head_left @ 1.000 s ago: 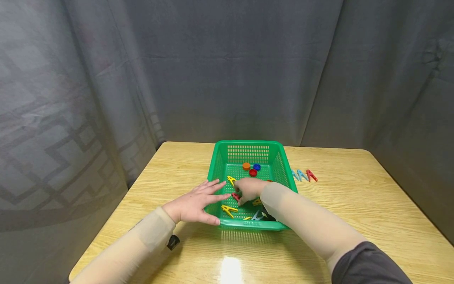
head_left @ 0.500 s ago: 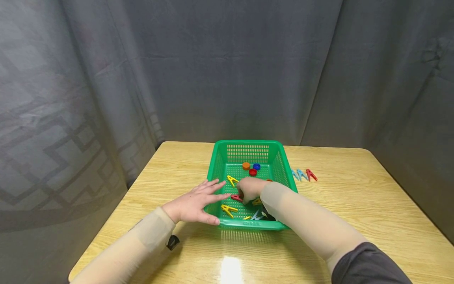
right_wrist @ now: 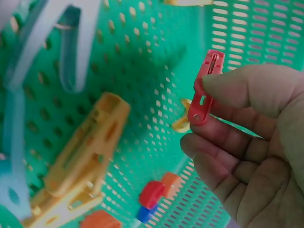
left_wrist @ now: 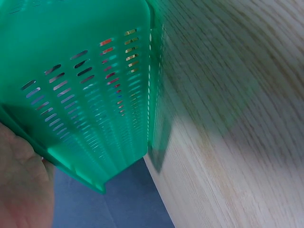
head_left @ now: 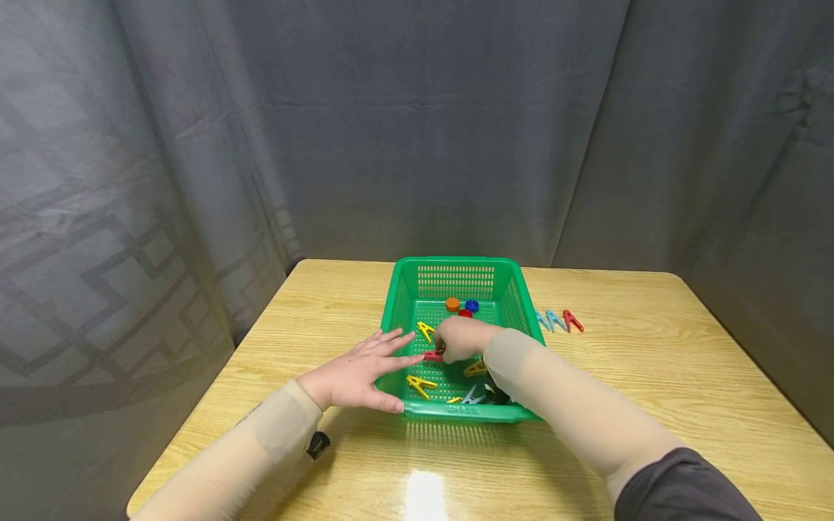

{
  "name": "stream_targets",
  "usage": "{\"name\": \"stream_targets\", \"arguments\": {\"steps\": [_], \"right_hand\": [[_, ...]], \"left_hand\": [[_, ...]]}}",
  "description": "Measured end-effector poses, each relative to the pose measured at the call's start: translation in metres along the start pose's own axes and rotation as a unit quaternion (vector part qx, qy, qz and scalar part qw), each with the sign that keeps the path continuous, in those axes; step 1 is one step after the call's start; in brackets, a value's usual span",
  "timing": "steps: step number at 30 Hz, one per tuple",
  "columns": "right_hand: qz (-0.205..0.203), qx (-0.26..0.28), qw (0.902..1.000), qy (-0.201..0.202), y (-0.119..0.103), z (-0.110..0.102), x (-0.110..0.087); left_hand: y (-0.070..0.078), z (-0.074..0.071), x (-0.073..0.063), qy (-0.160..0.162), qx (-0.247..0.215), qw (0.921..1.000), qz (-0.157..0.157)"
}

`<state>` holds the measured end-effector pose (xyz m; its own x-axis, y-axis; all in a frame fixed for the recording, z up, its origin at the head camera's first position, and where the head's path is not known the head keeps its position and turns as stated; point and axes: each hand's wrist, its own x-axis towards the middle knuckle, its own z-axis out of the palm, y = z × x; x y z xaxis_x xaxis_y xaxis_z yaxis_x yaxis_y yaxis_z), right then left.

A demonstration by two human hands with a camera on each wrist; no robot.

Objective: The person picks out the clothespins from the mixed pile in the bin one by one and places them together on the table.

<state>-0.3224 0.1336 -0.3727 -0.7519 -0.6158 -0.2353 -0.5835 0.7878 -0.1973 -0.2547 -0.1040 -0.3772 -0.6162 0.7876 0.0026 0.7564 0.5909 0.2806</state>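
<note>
Inside the green basket (head_left: 456, 412), my right hand (head_left: 461, 337) pinches a red clothespin (right_wrist: 207, 88) between thumb and fingers, lifted over the perforated floor. My left hand (head_left: 358, 373) lies with spread, straight fingers over the basket's left rim, near its front corner. Close to the right hand are a yellow clothespin (head_left: 426, 331) and another yellow clothespin (head_left: 476, 369), partly covered by the right wrist. A further yellow clothespin (head_left: 420, 386) and a light blue clothespin (head_left: 472, 396) lie toward the front.
Toward the basket's back sit an orange cap (head_left: 452, 305), a blue cap (head_left: 472, 306) and a red cap (right_wrist: 152, 194). On the wooden table (head_left: 651, 347), right of the basket, lie a red clothespin (head_left: 573, 321) and light blue clothespins (head_left: 555, 320). Grey curtains (head_left: 417, 145) hang behind.
My right hand has taken hold of the red clothespin and raised it slightly, moving a little away from the front edge. The left hand has stayed in place.
</note>
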Motion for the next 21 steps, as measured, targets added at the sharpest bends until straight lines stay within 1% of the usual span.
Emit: {"name": "stream_targets", "arguments": {"steps": [4,11,16,21], "right_hand": [[-0.003,0.0,0.9999,0.01,0.002,-0.009,-0.003],[-0.012,0.009,0.9993,0.034,0.008,-0.028,-0.013],[-0.01,0.028,0.9978,0.059,0.018,-0.042,-0.024],[0.003,0.046,0.9957,0.08,0.029,-0.051,-0.032]], "left_hand": [[0.0,0.0,0.0,0.001,0.001,1.0,0.002],[-0.001,0.001,0.0,0.012,0.001,0.9998,0.018],[0.0,0.0,-0.001,0.011,0.0,0.9998,0.016],[0.001,-0.001,0.0,0.007,-0.002,0.9999,0.011]]}}
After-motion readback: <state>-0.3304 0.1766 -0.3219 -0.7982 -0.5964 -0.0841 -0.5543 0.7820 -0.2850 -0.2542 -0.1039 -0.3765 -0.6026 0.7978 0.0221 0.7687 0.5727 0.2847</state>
